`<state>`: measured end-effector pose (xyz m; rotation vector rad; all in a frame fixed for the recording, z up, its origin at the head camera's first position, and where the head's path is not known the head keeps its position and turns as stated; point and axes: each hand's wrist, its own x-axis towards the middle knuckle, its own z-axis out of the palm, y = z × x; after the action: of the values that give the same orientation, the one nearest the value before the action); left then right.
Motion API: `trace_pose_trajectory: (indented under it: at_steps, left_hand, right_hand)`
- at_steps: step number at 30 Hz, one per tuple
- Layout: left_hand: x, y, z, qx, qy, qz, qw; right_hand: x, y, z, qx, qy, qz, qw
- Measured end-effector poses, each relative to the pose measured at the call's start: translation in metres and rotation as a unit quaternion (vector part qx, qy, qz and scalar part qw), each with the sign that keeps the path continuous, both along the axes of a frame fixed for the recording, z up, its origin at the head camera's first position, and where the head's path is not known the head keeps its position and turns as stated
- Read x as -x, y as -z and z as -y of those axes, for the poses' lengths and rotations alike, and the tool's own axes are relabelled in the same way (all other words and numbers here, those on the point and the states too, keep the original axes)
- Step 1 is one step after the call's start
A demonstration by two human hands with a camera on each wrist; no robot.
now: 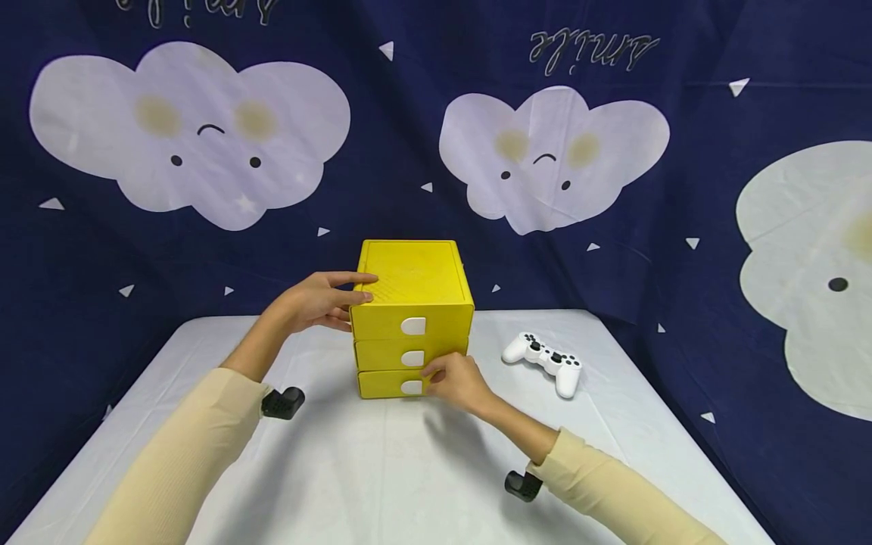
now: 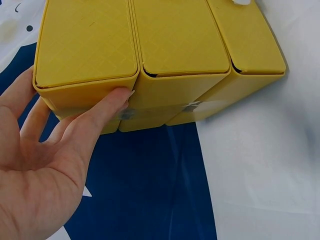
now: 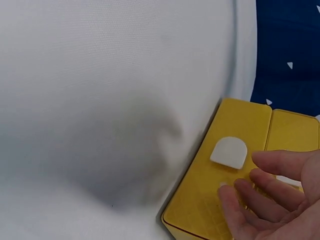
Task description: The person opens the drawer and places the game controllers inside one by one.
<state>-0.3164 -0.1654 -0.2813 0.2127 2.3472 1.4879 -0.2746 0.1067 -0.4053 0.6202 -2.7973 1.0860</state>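
Observation:
A yellow box of three stacked drawers [image 1: 412, 272] stands on the table, each drawer front with a white rounded tab. My left hand [image 1: 319, 300] rests on its upper left edge, with extended fingers over the top and others along the side. In the left wrist view, the left thumb [image 2: 107, 107] lies against the side wall. At the lower right of the fronts is my right hand [image 1: 458, 381], its fingers loosely bent beside the bottom drawer's white tab [image 3: 229, 152]. The right wrist view shows thumb and fingers apart with nothing between them. All drawers look closed.
A white game controller [image 1: 543, 362] lies to the right of the box. The table [image 1: 327, 469] has a white cover. Behind it hangs a dark blue cloth [image 1: 395, 151] with cloud prints. Strips of clear tape [image 2: 192, 106] cross the box's side.

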Motion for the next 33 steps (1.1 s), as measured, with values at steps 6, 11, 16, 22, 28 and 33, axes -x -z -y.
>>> trace_pose_trajectory:
  at_steps: [6,11,16,22,28,33]
  left_hand:
    - [0.000,0.000,-0.001,-0.002,-0.001,0.001,1.0000]
    - [0.000,0.000,-0.001,0.000,-0.003,0.000,1.0000]
    - [0.000,0.000,-0.001,-0.001,-0.006,0.002,1.0000]
    - [0.000,0.000,-0.002,-0.002,-0.008,0.003,1.0000]
    - [0.000,0.001,-0.002,0.000,-0.009,0.001,1.0000]
    - [-0.001,0.000,-0.002,0.002,-0.009,-0.002,1.0000]
  right_hand:
    - [0.004,0.007,0.006,-0.008,0.002,-0.018,0.9998]
    - [0.004,0.011,0.009,0.006,-0.001,-0.029,0.9996]
    - [0.004,0.014,0.012,0.007,-0.002,-0.027,0.9996]
    - [0.004,0.018,0.015,0.005,-0.009,-0.033,0.9994]
    - [0.005,0.020,0.017,-0.006,-0.011,-0.047,0.9988]
    - [0.006,0.019,0.017,-0.014,-0.012,-0.056,0.9983]
